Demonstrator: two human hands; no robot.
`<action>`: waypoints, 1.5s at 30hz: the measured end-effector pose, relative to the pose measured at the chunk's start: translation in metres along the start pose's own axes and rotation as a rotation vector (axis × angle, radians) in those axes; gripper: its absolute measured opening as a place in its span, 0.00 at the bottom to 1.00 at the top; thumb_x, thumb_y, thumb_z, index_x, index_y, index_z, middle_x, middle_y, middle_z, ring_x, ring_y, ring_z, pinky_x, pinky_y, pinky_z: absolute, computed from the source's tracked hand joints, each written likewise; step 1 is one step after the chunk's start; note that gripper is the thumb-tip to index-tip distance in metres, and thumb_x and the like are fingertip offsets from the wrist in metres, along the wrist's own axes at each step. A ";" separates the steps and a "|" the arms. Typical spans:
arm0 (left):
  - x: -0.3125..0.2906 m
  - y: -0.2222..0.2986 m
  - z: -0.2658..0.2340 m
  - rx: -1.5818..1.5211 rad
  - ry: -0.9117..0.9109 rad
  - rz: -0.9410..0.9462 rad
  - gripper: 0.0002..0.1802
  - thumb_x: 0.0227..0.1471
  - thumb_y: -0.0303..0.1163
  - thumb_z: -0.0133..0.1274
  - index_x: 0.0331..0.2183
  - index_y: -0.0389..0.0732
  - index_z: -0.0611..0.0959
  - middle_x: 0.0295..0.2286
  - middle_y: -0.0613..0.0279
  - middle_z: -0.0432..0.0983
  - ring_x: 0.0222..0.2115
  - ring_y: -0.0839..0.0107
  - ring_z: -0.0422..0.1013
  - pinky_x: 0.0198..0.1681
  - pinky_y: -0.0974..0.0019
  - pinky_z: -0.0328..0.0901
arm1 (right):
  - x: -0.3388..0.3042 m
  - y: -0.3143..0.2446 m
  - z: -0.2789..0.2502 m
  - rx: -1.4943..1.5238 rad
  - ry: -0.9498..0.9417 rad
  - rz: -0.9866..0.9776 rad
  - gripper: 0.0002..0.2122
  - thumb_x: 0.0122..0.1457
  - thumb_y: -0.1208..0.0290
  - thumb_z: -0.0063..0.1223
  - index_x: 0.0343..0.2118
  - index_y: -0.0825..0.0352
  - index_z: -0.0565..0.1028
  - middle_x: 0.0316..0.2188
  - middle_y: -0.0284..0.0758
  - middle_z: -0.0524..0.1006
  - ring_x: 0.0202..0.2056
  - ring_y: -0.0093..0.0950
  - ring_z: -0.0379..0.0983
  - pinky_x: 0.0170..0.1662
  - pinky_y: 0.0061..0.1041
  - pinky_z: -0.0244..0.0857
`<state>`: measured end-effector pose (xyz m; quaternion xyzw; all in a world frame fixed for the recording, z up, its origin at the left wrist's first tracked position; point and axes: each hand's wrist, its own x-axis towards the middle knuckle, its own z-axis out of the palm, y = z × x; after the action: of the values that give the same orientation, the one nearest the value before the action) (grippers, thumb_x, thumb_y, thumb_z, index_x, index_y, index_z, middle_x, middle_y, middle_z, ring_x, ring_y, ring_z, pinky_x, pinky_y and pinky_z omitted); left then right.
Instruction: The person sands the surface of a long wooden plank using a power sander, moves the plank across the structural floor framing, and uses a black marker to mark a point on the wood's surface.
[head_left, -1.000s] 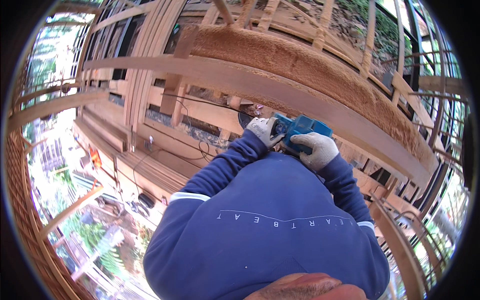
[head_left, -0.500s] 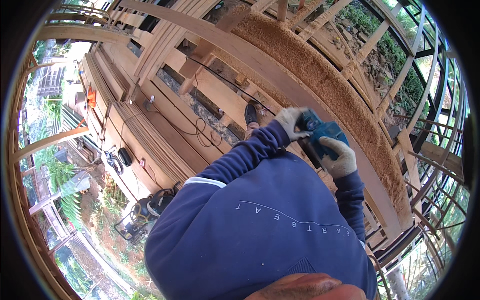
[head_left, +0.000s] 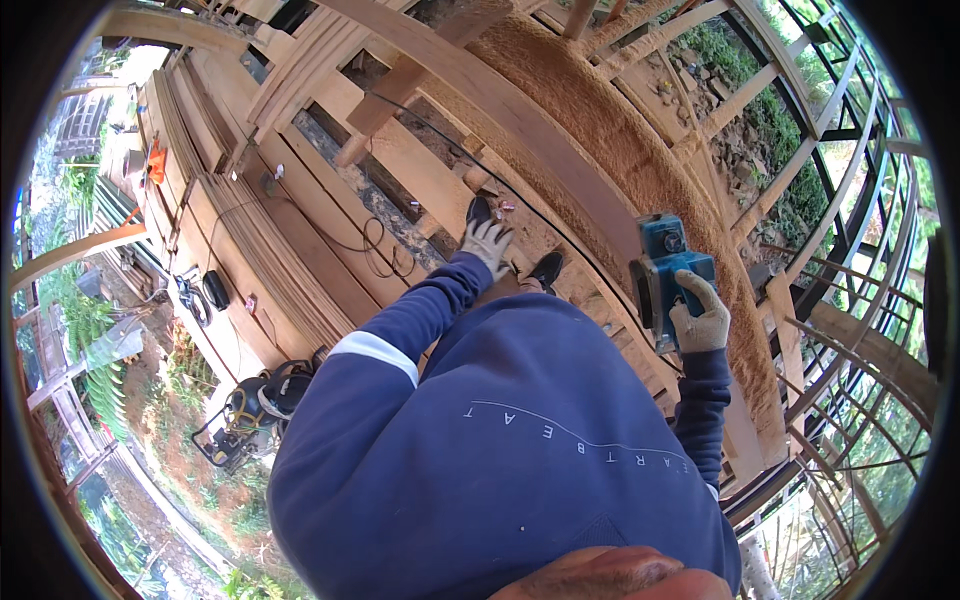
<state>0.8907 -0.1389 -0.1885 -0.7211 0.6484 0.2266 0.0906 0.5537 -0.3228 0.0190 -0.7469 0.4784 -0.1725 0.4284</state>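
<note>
In a pale work glove, my right hand (head_left: 702,318) is wrapped round the rear handle of a teal electric planer (head_left: 668,250). The planer is at the near edge of a long brown plank (head_left: 540,125); whether its sole touches the wood I cannot tell. Off to the left, my gloved left hand (head_left: 487,246) holds nothing, its fingers spread over my leg near a dark shoe (head_left: 479,210). A black cord (head_left: 452,143) runs between the plank and my feet.
Thick sawdust (head_left: 640,150) lies along the far side of the plank. To the left are stacked boards (head_left: 262,275), a coiled cord (head_left: 373,235) and a machine with hoses (head_left: 245,415). Gaps show between floor timbers, and metal framing (head_left: 845,190) stands at the right.
My left hand has let go of the planer's front and moved left toward my leg. The planer, in my right hand, has turned and shifted slightly right. A second shoe has come into sight.
</note>
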 end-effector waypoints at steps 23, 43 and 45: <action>0.101 -0.024 -0.033 0.167 0.028 -0.162 0.31 0.56 0.49 0.48 0.61 0.70 0.64 0.62 0.57 0.54 0.64 0.53 0.47 0.65 0.40 0.35 | 0.028 -0.010 0.011 0.203 -0.019 0.242 0.21 0.45 0.83 0.49 0.46 0.72 0.77 0.43 0.35 0.78 0.40 0.21 0.75 0.46 0.22 0.69; 0.109 -0.045 0.070 0.230 -0.317 -0.103 0.21 0.59 0.43 0.43 0.52 0.54 0.77 0.52 0.59 0.73 0.56 0.59 0.65 0.64 0.37 0.41 | 0.035 0.004 0.019 -0.001 -0.080 0.052 0.19 0.47 0.83 0.50 0.46 0.69 0.78 0.42 0.35 0.79 0.42 0.23 0.75 0.48 0.22 0.69; 0.087 -0.025 0.037 0.197 -0.401 -0.034 0.20 0.56 0.45 0.46 0.50 0.58 0.79 0.49 0.62 0.76 0.55 0.60 0.66 0.64 0.38 0.42 | 0.029 0.016 0.025 -0.099 -0.077 -0.035 0.19 0.47 0.83 0.52 0.45 0.67 0.79 0.42 0.38 0.80 0.45 0.28 0.77 0.50 0.24 0.68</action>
<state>0.9118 -0.1969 -0.2640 -0.6601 0.6243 0.2995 0.2912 0.5750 -0.3387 -0.0121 -0.7815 0.4563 -0.1274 0.4060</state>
